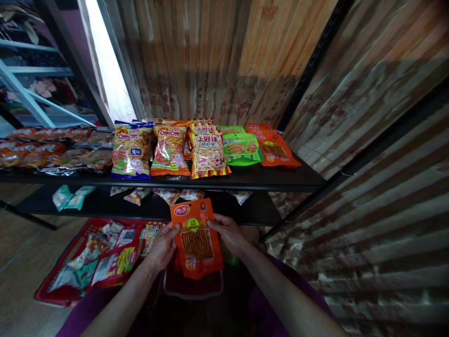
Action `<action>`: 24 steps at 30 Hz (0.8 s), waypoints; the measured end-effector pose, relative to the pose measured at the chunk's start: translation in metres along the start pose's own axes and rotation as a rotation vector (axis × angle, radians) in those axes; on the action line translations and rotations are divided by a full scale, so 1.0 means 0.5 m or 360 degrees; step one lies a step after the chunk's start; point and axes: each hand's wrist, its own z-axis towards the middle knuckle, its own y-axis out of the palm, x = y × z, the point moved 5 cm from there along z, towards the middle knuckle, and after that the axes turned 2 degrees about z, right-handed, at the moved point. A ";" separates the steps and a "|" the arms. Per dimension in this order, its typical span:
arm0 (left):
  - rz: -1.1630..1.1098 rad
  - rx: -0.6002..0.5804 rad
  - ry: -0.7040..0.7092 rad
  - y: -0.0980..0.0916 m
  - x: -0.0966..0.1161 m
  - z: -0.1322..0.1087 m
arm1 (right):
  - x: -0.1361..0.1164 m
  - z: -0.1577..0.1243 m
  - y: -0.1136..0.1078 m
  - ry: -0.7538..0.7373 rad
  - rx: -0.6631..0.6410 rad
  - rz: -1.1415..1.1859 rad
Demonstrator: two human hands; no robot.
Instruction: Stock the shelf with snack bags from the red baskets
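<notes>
Between my two hands is an orange snack packet (197, 238), held upright with its printed front and clear window toward me. My left hand (164, 245) grips its left edge, and my right hand (228, 234) pinches the right edge near the top. Another orange packet seems to lie behind it, mostly hidden. Below is a small red basket (192, 292). Ahead on the black shelf (245, 180) stand similar orange packets (275, 149) at the right end, beside green packets (242, 149).
Along the upper shelf are prawn cracker bags (208, 154), yellow-orange bags (170, 150), blue-edged bags (131, 150) and dark packets (80, 157). Teal packets (72, 197) lie on the lower shelf. A red basket of snacks (52, 299) sits lower left. A black post (336, 180) rises at right.
</notes>
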 end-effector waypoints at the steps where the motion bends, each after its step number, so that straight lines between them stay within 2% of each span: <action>1: 0.0001 0.0030 0.0025 0.000 0.003 0.001 | 0.001 0.003 0.001 -0.0011 -0.0010 0.0010; 8: 0.0008 0.0045 0.0092 0.009 0.027 0.001 | 0.027 0.018 0.001 0.0041 -0.0110 0.0000; 16: 0.0052 -0.0061 0.0029 0.015 0.023 -0.001 | 0.032 0.028 -0.016 0.0014 0.0050 0.0024; 21: 0.0125 -0.0135 -0.0033 0.005 0.017 -0.008 | 0.033 0.033 -0.018 0.0041 0.0071 0.0009; 24: 0.0124 -0.0117 -0.0058 -0.013 0.010 -0.009 | 0.040 0.034 -0.015 0.0085 0.0060 0.0010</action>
